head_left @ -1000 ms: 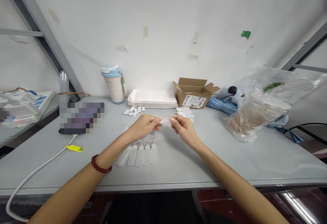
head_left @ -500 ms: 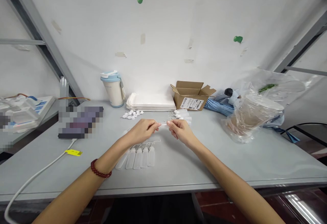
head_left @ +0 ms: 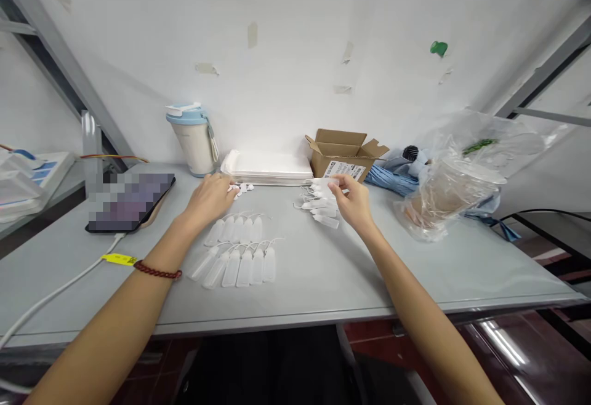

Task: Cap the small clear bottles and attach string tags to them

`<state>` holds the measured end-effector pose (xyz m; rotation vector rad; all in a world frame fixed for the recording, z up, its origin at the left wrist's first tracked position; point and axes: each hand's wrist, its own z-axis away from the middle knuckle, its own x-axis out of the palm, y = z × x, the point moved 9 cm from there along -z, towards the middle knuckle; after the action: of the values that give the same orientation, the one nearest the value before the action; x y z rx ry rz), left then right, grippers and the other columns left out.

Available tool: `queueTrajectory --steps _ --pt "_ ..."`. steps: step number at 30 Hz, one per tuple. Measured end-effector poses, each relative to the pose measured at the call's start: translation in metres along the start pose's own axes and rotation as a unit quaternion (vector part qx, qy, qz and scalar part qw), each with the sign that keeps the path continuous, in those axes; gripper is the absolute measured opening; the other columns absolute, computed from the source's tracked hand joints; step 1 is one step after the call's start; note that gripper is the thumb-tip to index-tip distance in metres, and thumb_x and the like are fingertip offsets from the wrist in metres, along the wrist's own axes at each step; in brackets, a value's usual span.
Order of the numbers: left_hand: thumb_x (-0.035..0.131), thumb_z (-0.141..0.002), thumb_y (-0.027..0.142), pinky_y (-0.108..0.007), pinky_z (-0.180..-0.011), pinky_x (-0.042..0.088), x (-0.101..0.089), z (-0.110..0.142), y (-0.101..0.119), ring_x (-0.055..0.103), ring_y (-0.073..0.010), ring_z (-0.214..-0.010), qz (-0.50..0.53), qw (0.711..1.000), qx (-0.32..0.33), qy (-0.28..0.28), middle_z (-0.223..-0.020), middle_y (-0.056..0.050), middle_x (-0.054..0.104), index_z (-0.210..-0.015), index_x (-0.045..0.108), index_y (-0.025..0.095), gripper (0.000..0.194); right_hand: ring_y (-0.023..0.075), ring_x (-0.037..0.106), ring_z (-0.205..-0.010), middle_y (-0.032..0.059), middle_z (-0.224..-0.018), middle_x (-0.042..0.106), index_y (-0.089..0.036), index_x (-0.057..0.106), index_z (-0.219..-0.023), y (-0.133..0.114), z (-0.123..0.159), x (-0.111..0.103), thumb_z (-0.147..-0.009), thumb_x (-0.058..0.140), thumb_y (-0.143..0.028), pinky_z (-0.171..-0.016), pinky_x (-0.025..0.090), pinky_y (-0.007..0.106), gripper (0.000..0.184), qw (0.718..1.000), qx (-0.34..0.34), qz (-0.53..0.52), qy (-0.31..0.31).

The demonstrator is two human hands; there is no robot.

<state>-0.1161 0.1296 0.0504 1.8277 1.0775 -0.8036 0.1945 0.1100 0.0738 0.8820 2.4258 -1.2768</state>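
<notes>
At the left, my left hand point(head_left: 211, 197) reaches to a group of small white plastic pieces point(head_left: 245, 189) with its fingers curled down; whatever its fingertips hold is hidden. My right hand point(head_left: 353, 200) pinches the end of a translucent plastic tag point(head_left: 322, 181) at the far end of a pile of similar looped tags point(head_left: 325, 211). Nearer to me, between the forearms, two rows of translucent tags lie side by side: a back row point(head_left: 235, 231) and a front row point(head_left: 247, 268). Thin white strings extend from their tops.
Behind the hands lie a stack of white sheets or envelopes point(head_left: 277, 170) and an open cardboard box point(head_left: 339, 159). A tumbler point(head_left: 194, 143) and a phone with a cable point(head_left: 133, 202) stand and lie left. At right is a plastic-wrapped roll point(head_left: 455, 192).
My hands were together at the middle, holding a small clear piece. They have parted: the left to the white pieces, the right to the tag pile. The view has tilted down slightly.
</notes>
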Motion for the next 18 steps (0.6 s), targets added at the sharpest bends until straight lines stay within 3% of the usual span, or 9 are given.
queueTrajectory --steps 8,18 --pt "0.052 -0.078 0.029 -0.043 -0.086 0.039 0.024 -0.001 -0.01 0.048 -0.0329 -0.101 -0.063 0.997 0.0 -0.051 -0.092 -0.016 0.06 -0.08 0.066 0.016 0.019 0.0193 0.059 -0.072 0.007 -0.081 0.067 -0.015 0.063 -0.094 0.036 -0.009 0.001 -0.076 0.055 -0.026 -0.072 0.044 0.033 0.022 0.997 0.018 0.08 -0.009" --pt "0.048 -0.079 0.03 -0.044 -0.085 0.042 0.033 -0.001 -0.012 0.048 -0.0337 -0.104 -0.116 0.991 -0.003 -0.072 -0.102 -0.018 0.06 -0.088 0.069 0.012 0.029 0.0252 0.058 -0.088 0.0114 -0.094 0.067 -0.016 0.061 -0.101 0.042 -0.021 0.014 -0.082 0.045 -0.023 -0.079 0.045 0.038 0.026 0.987 -0.09 0.132 0.0"
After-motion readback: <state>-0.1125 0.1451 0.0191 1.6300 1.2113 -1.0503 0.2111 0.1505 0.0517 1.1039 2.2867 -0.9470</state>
